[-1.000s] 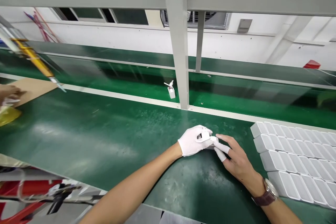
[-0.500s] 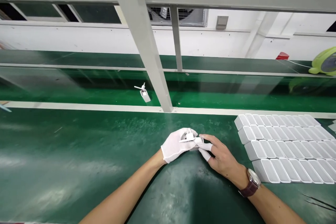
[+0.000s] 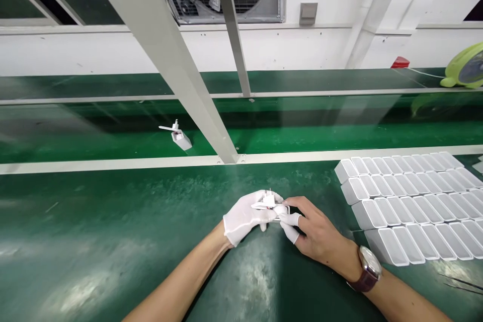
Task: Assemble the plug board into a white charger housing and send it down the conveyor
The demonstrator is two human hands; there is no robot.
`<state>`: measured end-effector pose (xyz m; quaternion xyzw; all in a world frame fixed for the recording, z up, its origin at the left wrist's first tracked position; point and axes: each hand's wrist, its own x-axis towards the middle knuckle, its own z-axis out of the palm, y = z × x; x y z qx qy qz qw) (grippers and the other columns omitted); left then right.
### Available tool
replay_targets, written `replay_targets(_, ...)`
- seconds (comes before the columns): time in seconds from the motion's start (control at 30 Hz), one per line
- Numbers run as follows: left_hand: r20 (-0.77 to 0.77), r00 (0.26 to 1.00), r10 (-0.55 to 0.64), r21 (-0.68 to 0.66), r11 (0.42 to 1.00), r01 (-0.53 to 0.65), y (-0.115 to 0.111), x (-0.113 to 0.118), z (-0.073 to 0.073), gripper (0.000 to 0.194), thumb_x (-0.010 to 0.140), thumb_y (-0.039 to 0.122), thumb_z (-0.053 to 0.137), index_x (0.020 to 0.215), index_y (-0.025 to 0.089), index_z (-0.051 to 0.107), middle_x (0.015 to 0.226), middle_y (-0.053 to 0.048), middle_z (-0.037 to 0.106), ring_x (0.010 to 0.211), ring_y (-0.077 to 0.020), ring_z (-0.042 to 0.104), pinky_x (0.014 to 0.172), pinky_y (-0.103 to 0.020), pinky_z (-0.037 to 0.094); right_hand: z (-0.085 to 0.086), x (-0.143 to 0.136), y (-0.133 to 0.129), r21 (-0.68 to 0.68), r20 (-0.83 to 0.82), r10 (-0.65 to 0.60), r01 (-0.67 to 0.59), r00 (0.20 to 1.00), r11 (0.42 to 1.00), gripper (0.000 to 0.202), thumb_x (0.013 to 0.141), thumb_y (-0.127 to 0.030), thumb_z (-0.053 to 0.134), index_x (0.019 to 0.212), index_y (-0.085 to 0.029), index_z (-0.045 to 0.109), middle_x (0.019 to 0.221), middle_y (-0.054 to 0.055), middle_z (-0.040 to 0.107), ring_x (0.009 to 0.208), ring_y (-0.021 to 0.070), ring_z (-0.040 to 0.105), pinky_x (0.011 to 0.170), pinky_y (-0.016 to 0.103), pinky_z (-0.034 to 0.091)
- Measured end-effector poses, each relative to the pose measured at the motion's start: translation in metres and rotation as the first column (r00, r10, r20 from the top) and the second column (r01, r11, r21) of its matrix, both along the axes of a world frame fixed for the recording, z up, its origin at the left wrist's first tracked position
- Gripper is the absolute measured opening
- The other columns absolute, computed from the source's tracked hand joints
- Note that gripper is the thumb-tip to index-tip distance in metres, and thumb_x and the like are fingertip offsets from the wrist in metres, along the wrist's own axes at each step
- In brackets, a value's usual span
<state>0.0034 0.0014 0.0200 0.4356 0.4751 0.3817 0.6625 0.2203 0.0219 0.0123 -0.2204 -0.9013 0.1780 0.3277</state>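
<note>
My left hand (image 3: 245, 217), in a white glove, grips a small white plug adapter (image 3: 272, 206) with metal pins sticking up, just above the green bench top (image 3: 113, 221). My right hand (image 3: 316, 231), bare with white finger cots and a wristwatch, pinches the adapter's right end with thumb and forefinger. Both hands meet at the bench's middle. Most of the adapter's body is hidden by my fingers.
Four rows of white adapter shells (image 3: 407, 201) lie at the right. Another white adapter (image 3: 180, 137) sits on the green conveyor belt (image 3: 94, 136) beyond the bench. A slanted grey frame post (image 3: 177, 68) rises ahead. A green fan (image 3: 466, 68) stands far right.
My view has swung to the right and downward, so the cardboard and the other person's hand at the left are out of sight. Both hands stay closed on the adapter, shifted slightly toward me.
</note>
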Motion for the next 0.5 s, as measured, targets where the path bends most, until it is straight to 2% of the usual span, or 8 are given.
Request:
replay_targets(0.13, 0.012, 0.999, -0.053, -0.003, 0.999, 0.053, 0.005, 0.002, 0.003, 0.048, 0.075, 0.04, 0.081, 0.111, 0.012, 0.066, 0.101, -0.008, 0.069, 0.06, -0.0092, 0.054, 0.057, -0.025, 0.043, -0.001, -0.004, 0.002, 0.032, -0.001, -0.003, 0.003, 1.0, 0.999, 0.012, 0.093, -0.009, 0.054, 0.097, -0.02, 0.057, 0.119, 0.014, 0.06, 0.107, 0.0251, 0.061, 0.088, 0.044, 0.06)
replay_targets(0.27, 0.06, 0.997, -0.052, 0.003, 0.999, 0.052, 0.004, 0.002, 0.005, 0.05, 0.073, 0.041, 0.083, 0.111, 0.012, 0.067, 0.098, -0.008, 0.068, 0.063, -0.0099, 0.053, 0.056, -0.024, 0.043, -0.01, -0.005, 0.003, 0.088, -0.073, -0.014, 0.02, 0.997, 0.996, 0.016, 0.091, -0.009, 0.057, 0.101, -0.021, 0.059, 0.118, 0.014, 0.061, 0.103, 0.0246, 0.064, 0.08, 0.04, 0.061)
replay_targets(0.37, 0.062, 0.998, -0.032, 0.01, 0.999, 0.032, 0.001, 0.0, 0.002, 0.051, 0.074, 0.042, 0.083, 0.112, 0.012, 0.068, 0.101, -0.009, 0.067, 0.067, -0.0098, 0.054, 0.058, -0.023, 0.043, -0.012, -0.004, 0.002, 0.081, -0.117, -0.031, 0.041, 0.993, 0.996, 0.027, 0.092, -0.01, 0.058, 0.116, -0.023, 0.059, 0.12, 0.013, 0.062, 0.106, 0.0237, 0.065, 0.083, 0.038, 0.062)
replay_targets(0.5, 0.095, 0.995, -0.024, 0.045, 0.999, 0.02, -0.001, -0.004, -0.003, 0.061, 0.071, 0.039, 0.087, 0.122, 0.016, 0.062, 0.109, -0.01, 0.067, 0.079, -0.0154, 0.061, 0.062, -0.025, 0.048, -0.008, -0.003, 0.0, -0.032, -0.122, -0.056, 0.053, 0.991, 0.998, 0.046, 0.096, -0.014, 0.058, 0.139, -0.025, 0.048, 0.122, 0.011, 0.063, 0.112, 0.023, 0.065, 0.094, 0.039, 0.06)
